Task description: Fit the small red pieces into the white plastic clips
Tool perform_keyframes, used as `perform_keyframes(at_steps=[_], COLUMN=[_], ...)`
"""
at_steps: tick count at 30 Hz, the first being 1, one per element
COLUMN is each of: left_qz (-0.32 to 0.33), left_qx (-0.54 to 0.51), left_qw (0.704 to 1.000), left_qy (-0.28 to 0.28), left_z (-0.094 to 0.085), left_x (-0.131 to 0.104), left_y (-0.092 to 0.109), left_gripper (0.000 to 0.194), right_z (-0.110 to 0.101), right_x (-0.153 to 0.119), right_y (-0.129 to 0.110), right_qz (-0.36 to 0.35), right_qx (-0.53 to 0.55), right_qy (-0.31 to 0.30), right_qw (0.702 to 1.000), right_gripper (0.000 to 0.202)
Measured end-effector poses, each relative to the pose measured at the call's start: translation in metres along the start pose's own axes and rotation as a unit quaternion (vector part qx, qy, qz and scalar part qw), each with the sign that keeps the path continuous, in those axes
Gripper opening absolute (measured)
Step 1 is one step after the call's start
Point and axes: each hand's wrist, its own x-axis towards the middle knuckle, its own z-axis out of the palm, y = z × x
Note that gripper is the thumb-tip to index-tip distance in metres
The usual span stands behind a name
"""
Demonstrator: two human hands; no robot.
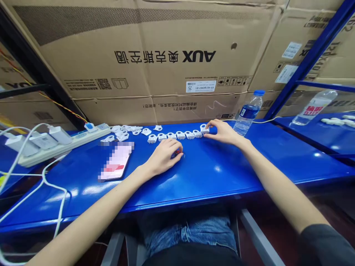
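A row of several small white plug-like pieces (180,135), each with a ring-shaped top and thin prongs below, stands across the blue table (194,177). At the row's right end, my right hand (220,131) pinches one white ringed plug (204,130) between thumb and fingers. My left hand (163,157) rests on the table just in front of the row, its fingers curled together. Something small with a touch of red (177,152) shows under those fingers, too hidden to name. More loose white plugs (123,131) lie in a heap to the left.
A phone (118,160) lies left of my left hand. Beyond it, a white power strip (66,144) holds chargers and trailing cables. A water bottle (248,112) stands beyond my right wrist. Large cardboard boxes (166,81) form the back wall; a blue frame post (302,55) rises at right.
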Motion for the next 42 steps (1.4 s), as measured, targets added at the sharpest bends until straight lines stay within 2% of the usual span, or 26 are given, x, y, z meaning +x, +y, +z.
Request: perform_keyframes(at_steps=[5,8,10,15,22,30,37,42], left_qz=[-0.109,-0.182,-0.209,-0.218,-0.209,-0.212,-0.203,-0.173], left_qx=[-0.127,-0.163,-0.167,-0.169,-0.16,-0.188,-0.141,-0.126], left_qw=[0.977,0.951,0.942,0.94,0.949,0.932,0.946,0.949], left_qy=[0.133,0.187,0.204,0.2,0.175,0.224,0.21,0.232], left_z=[-0.003,-0.007,-0.008,-0.008,-0.006,-0.008,-0.009,-0.008], left_x=[0.003,0.005,0.006,0.006,0.006,0.007,0.006,0.005], left_y=[0.001,0.0,-0.002,-0.007,-0.005,-0.004,-0.003,-0.001], left_gripper=[0.008,0.011,0.014,0.016,0.015,0.015,0.019,0.021], right_z=[0.012,0.022,0.027,0.034,0.04,0.041,0.04,0.04], right_x=[-0.003,-0.006,-0.008,-0.014,-0.017,-0.018,-0.018,-0.018], right_y=[-0.038,-0.062,-0.074,-0.089,-0.095,-0.097,-0.097,-0.097], right_qz=[-0.068,-0.116,-0.145,-0.192,-0.222,-0.209,-0.209,-0.204], right_qx=[0.044,0.056,0.058,0.061,0.054,0.059,0.059,0.052], right_qy=[0.058,0.065,0.073,0.099,0.115,0.109,0.112,0.111], right_qw=[0.995,0.99,0.985,0.974,0.967,0.97,0.97,0.971], right_gripper=[0.034,0.03,0.03,0.03,0.033,0.031,0.031,0.03])
